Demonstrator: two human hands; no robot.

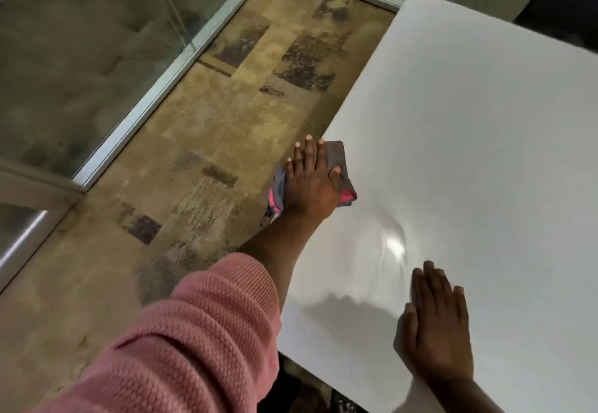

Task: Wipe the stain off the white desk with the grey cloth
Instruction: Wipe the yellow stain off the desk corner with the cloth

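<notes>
The white desk (469, 141) fills the right side of the head view. My left hand (312, 179) presses flat on the grey cloth (339, 157) at the desk's left edge; the cloth shows pink trim and partly hangs over the edge. My right hand (437, 325) lies flat on the desk near its front edge, fingers together, holding nothing. A faint wet smear with a bright glare spot (394, 244) lies on the desk between the two hands. No dark stain is visible.
A worn brown patterned floor (194, 154) lies to the left of the desk. A glass partition with a pale metal frame (155, 89) runs diagonally at the far left. My pink knitted sleeve (181, 341) covers the left arm.
</notes>
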